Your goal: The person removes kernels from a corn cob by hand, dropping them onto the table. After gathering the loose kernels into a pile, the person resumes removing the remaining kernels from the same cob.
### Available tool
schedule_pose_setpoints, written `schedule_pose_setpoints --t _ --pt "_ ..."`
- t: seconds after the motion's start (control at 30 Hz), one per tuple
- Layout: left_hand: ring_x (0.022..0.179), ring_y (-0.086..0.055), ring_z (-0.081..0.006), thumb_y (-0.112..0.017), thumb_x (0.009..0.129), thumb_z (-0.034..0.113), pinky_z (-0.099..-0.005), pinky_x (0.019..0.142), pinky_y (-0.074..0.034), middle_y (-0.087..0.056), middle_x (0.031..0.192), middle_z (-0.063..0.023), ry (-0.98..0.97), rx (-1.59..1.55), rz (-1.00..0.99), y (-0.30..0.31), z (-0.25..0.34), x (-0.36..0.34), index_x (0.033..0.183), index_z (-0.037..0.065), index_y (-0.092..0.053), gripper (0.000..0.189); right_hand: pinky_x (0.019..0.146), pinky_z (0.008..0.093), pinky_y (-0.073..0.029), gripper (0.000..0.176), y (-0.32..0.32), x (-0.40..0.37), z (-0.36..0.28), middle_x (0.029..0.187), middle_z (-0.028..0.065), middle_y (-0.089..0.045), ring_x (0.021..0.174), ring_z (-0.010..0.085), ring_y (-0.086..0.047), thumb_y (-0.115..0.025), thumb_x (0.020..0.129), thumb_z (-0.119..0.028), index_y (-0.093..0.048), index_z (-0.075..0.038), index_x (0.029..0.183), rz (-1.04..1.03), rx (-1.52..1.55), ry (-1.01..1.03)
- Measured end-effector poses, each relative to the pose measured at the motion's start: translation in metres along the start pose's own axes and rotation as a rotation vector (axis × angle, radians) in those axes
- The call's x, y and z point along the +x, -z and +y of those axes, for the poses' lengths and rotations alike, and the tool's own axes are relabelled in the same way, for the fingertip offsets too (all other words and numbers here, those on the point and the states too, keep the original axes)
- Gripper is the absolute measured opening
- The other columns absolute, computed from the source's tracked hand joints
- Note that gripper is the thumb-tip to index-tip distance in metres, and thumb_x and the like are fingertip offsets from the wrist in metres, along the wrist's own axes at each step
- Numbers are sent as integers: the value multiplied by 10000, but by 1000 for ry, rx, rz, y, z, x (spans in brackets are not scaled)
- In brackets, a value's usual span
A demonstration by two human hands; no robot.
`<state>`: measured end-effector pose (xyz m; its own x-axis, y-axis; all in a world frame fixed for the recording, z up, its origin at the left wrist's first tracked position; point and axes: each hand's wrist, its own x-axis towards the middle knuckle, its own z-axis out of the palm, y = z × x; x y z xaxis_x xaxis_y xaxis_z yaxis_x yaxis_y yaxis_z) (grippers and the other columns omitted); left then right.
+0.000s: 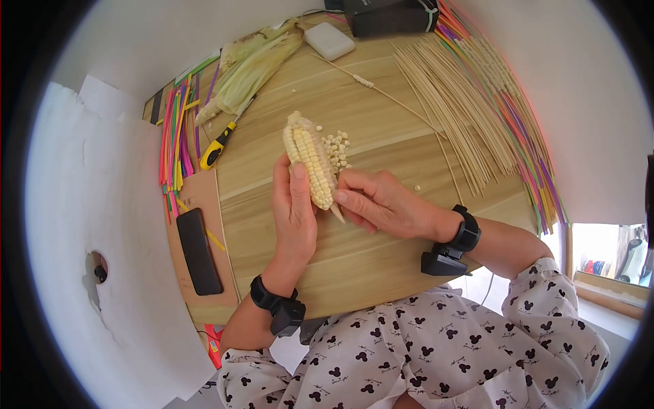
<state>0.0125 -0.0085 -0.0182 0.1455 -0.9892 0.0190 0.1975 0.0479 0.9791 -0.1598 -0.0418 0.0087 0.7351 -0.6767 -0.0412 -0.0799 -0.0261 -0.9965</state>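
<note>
A pale yellow corn cob (pixel 311 160) stands out over the middle of the wooden table, its tip pointing down toward the person. My left hand (pixel 294 204) is wrapped round its left side, with the thumb lying on the kernels. At the lower right side of the cob, my right hand (pixel 378 202) has its thumb and forefinger pressed together by the kernels; anything between them is too small to make out. Part of the cob's right side is bare of kernels. Loose kernels (pixel 337 146) lie in a small heap just beyond the right hand.
Corn husks (pixel 255 65) and a yellow-black screwdriver (pixel 218 145) lie at the upper left. A black phone (pixel 199 251) rests on brown cardboard (pixel 199 184). Thin wooden sticks (pixel 453 109) fan across the right, beside coloured strips (pixel 528 143). A white case (pixel 329 41) sits at the back.
</note>
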Motion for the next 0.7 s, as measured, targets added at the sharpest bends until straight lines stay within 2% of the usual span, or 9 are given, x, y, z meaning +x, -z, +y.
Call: schedule_pose_setpoints --t 0.2,0.53,0.6,0.63,0.7 --pt "1045 -560 -133 -402 1045 369 -289 882 -488 -551 1190 -75 52 -82 -16 -5 6 -3 1338 31 -400 448 496 276 -447 242 -1 -2 -4 666 40 -534 512 133 -528 -419 1039 -233 -475 -36 911 -10 -16 -6" --pt "1068 -548 -141 -399 1046 358 -299 934 -456 -547 1195 -83 104 -146 -41 -7 10 -5 1329 9 -408 449 500 256 -460 254 0 -2 -2 688 40 -570 528 114 -543 -389 1021 -211 -502 -31 881 -21 78 -60" --pt "1004 -566 -134 -385 1047 373 -286 857 -487 -561 1148 -75 104 -109 -14 -7 9 -4 1311 22 -426 441 495 244 -460 272 1 -2 0 688 35 -575 529 97 -545 -388 1024 -221 -510 -34 871 -22 190 -96" --pt "1004 -566 -134 -385 1047 373 -286 857 -487 -561 1148 -75 103 -110 -14 -6 9 -4 1311 22 -426 441 495 244 -460 272 2 -2 0 688 35 -575 529 97 -545 -388 1024 -221 -510 -34 871 -22 189 -96" --pt "877 -586 -121 -370 1048 386 -282 695 -524 -581 1051 -61 120 -68 -10 -3 9 -3 1282 44 -446 422 492 232 -461 279 4 -2 1 685 33 -582 524 86 -544 -386 1021 -222 -517 -35 861 10 271 -121"
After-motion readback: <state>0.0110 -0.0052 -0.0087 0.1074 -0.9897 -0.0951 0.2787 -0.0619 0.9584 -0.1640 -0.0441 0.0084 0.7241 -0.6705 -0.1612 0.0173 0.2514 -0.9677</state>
